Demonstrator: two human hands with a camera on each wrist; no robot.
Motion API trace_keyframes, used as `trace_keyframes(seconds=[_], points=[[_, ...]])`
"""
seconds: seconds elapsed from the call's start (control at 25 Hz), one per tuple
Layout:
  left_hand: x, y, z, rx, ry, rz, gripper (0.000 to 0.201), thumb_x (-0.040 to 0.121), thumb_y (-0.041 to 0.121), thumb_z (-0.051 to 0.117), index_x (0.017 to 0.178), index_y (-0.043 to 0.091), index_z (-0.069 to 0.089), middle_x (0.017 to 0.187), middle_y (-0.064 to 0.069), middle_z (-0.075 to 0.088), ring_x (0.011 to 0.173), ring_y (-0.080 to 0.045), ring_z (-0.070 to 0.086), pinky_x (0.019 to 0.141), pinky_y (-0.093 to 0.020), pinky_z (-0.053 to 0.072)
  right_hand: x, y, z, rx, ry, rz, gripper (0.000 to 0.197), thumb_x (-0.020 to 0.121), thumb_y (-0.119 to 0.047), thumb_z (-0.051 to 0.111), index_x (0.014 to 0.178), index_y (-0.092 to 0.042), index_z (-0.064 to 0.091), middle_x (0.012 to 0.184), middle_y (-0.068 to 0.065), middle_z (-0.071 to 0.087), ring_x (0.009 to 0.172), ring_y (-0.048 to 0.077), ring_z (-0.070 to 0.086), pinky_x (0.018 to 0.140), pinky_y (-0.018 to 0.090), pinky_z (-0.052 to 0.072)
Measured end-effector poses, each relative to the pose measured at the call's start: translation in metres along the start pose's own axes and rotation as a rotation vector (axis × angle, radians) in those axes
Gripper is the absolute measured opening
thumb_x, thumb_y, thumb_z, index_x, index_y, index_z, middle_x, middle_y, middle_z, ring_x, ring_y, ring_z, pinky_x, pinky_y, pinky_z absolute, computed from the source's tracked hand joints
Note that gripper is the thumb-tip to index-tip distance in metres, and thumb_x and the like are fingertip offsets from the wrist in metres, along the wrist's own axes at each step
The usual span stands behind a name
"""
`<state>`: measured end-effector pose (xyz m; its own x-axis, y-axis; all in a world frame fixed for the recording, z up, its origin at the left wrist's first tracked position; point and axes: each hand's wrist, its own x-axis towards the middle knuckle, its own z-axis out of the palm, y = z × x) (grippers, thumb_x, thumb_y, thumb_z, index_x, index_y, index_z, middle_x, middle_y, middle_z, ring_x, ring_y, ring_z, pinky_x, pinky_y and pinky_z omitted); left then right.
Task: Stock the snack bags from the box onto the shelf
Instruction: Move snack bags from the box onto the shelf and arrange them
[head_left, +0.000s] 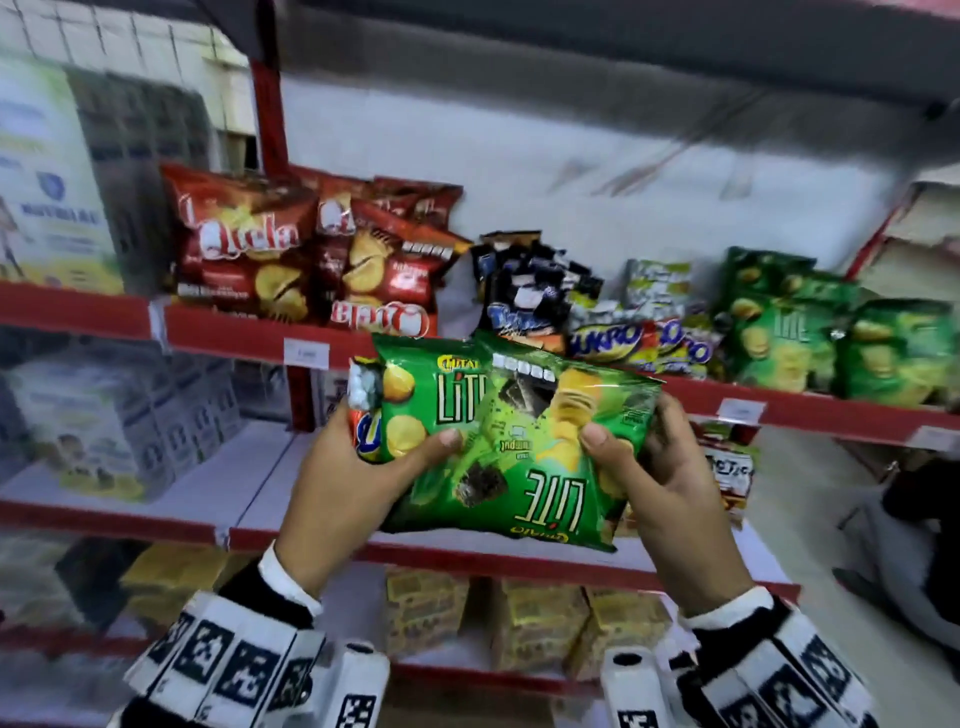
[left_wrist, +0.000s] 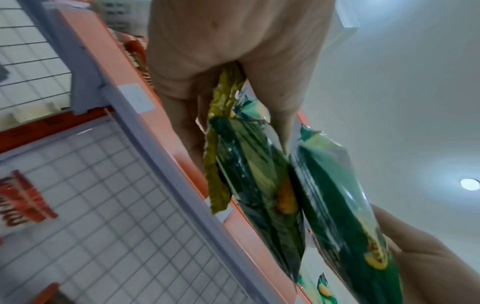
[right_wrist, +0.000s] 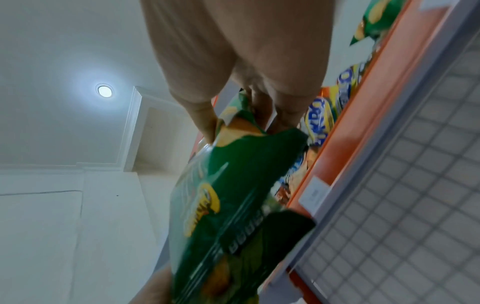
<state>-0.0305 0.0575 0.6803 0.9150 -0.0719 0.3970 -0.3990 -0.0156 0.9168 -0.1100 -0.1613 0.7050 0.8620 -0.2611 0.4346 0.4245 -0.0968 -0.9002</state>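
Both hands hold green snack bags in front of the red shelf edge (head_left: 519, 358), the landmark for every position below.

Left hand (head_left: 358, 467): fingers behind and thumb across the front of an upright green Lite bag (head_left: 431, 410). A second packet with yellow and blue print (head_left: 366, 434) is tucked behind it in the same grip; the left wrist view shows a yellow-green packet edge between the fingers. Holding several at once probably saves trips to the box, which is not in view.

Right hand (head_left: 670, 478): thumb pressed on the front of an inverted green Lite bag (head_left: 540, 467), fingers curled behind it. This bag overlaps the upright one and sits just below and in front of the shelf edge. Its lettering reads upside down, so it likely needs turning before it is placed.

Above and behind the shelf edge, stock is grouped by kind: red Qtela bags (head_left: 244, 249) towards the left, dark blue packets (head_left: 524, 280) directly behind the hands, Sukro packets (head_left: 623, 343) beside these, and matching green bags (head_left: 810, 332) further right. That green group is the probable destination, which may explain the bags being held at shelf-edge height.
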Motion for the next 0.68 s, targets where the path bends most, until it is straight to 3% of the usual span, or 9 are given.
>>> trace_keyframes(seconds=[0.08,0.2,0.28,0.4,0.52,0.6,0.68], points=[[0.009,0.009,0.007,-0.002,-0.004,0.027,0.06,0.058,0.051,0.077,0.104,0.017,0.061,0.087,0.008,0.073,0.081,-0.006,0.069,0.074,-0.028,0.054,0.001,-0.011,-0.023,-0.025,0.087,-0.069,0.04,0.079,-0.026,0.065,0.117,-0.028,0.054,0.107,-0.013,0.07,0.101,0.004,0.065,0.076,0.018,0.054],[0.015,0.02,0.024,-0.032,-0.008,0.046,0.044,0.063,0.043,0.077,0.092,0.016,0.057,0.067,0.02,0.068,0.061,0.007,0.063,0.054,-0.006,0.045,0.011,-0.031,-0.072,-0.024,0.286,-0.132,0.036,0.078,-0.022,0.065,0.113,-0.026,0.055,0.102,-0.013,0.071,0.095,0.003,0.066,0.071,0.016,0.054],[0.02,0.029,0.043,-0.049,-0.041,0.065,0.04,0.064,0.039,0.077,0.095,0.021,0.059,0.075,0.026,0.07,0.066,0.01,0.064,0.053,-0.001,0.043,0.027,-0.052,-0.114,-0.085,0.386,-0.197,0.031,0.081,-0.017,0.066,0.108,-0.025,0.054,0.094,-0.014,0.072,0.086,0.0,0.067,0.067,0.016,0.054],[0.03,0.042,0.079,-0.069,-0.077,0.092,0.046,0.059,0.045,0.077,0.099,0.029,0.06,0.087,0.023,0.072,0.076,0.005,0.068,0.059,-0.007,0.048,0.063,-0.071,-0.181,-0.199,0.5,-0.262,0.025,0.085,-0.011,0.066,0.097,-0.028,0.052,0.08,-0.014,0.068,0.067,-0.005,0.063,0.051,0.015,0.052],[0.046,0.051,0.125,-0.117,-0.05,0.1,0.051,0.055,0.048,0.078,0.099,0.028,0.061,0.09,0.014,0.074,0.082,-0.004,0.071,0.071,-0.026,0.055,0.098,-0.067,-0.235,-0.288,0.526,-0.25,0.032,0.086,-0.012,0.066,0.111,-0.024,0.052,0.095,-0.014,0.065,0.082,0.002,0.063,0.058,0.014,0.052],[0.055,0.055,0.164,-0.141,-0.07,0.098,0.058,0.054,0.048,0.079,0.103,0.024,0.06,0.093,0.007,0.075,0.087,-0.011,0.071,0.081,-0.038,0.055,0.115,-0.053,-0.267,-0.349,0.506,-0.172,0.047,0.087,-0.012,0.064,0.128,-0.012,0.042,0.114,0.001,0.063,0.097,0.016,0.062,0.075,0.029,0.057],[0.06,0.059,0.201,-0.15,-0.088,0.1,0.061,0.052,0.05,0.079,0.104,0.023,0.061,0.094,0.007,0.075,0.089,-0.011,0.071,0.083,-0.037,0.056,0.131,-0.039,-0.295,-0.415,0.456,-0.098,0.043,0.088,-0.012,0.063,0.125,-0.009,0.041,0.12,0.013,0.06,0.106,0.028,0.06,0.087,0.051,0.052]])
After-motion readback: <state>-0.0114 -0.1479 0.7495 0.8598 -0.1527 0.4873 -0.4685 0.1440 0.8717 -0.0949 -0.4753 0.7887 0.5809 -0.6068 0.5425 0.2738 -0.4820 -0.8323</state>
